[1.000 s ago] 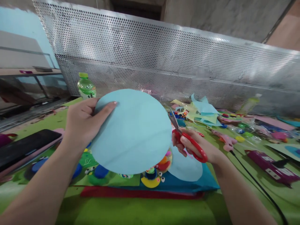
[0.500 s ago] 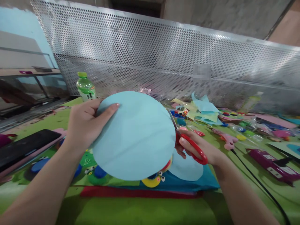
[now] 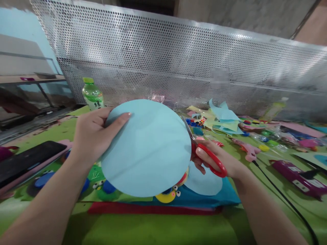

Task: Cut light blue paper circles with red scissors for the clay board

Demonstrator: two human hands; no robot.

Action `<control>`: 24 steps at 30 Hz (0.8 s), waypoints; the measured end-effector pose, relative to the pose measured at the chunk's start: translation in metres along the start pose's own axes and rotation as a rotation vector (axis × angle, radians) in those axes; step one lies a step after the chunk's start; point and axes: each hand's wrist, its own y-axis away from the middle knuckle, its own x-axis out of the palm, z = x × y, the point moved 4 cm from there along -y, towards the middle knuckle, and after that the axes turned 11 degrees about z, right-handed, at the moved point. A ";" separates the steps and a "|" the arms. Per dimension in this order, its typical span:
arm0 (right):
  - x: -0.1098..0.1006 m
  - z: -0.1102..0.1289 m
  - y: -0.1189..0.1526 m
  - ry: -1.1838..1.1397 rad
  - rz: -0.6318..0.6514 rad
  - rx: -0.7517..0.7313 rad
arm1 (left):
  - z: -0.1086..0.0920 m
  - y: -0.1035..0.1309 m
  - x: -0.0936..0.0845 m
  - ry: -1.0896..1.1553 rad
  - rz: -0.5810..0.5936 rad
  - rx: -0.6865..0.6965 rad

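Note:
A large light-blue paper circle [image 3: 145, 149] is held up over the table. My left hand [image 3: 95, 131] pinches its upper left edge, thumb on the front face and fingers behind. In my right hand [image 3: 212, 156] is a pair of scissors [image 3: 213, 160] with red handles, its blades at the circle's right edge, partly behind the paper. Below lies a second light-blue paper piece [image 3: 204, 180] on blue sheets [image 3: 227, 195]. A yellow crescent-shaped decoration [image 3: 166, 197] with googly eyes shows under the circle, next to green and blue ones at the left.
At left lie a black phone [image 3: 33, 158] and a green-capped bottle [image 3: 92, 94]. Paper scraps [image 3: 224, 115] are piled at back right. A pink glue gun [image 3: 246, 149] and a purple power strip [image 3: 297, 178] with a black cable lie right. A perforated metal panel [image 3: 153, 51] stands behind.
Both hands, the paper circle and the scissors keep nearly the same place. The view has shifted very slightly.

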 end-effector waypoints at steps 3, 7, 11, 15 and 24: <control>0.000 0.001 -0.001 0.016 -0.009 0.004 | -0.001 0.000 0.000 -0.010 0.003 0.009; 0.000 0.003 -0.002 0.009 -0.012 0.012 | -0.003 0.001 0.001 -0.007 0.022 0.032; 0.000 0.003 -0.002 0.002 -0.007 0.034 | -0.006 0.002 0.003 -0.006 0.034 0.034; -0.001 0.001 -0.001 -0.002 -0.020 0.034 | -0.008 0.001 0.002 -0.044 0.022 0.062; -0.002 -0.002 -0.002 -0.042 -0.046 0.046 | -0.005 0.002 0.001 -0.082 0.016 0.046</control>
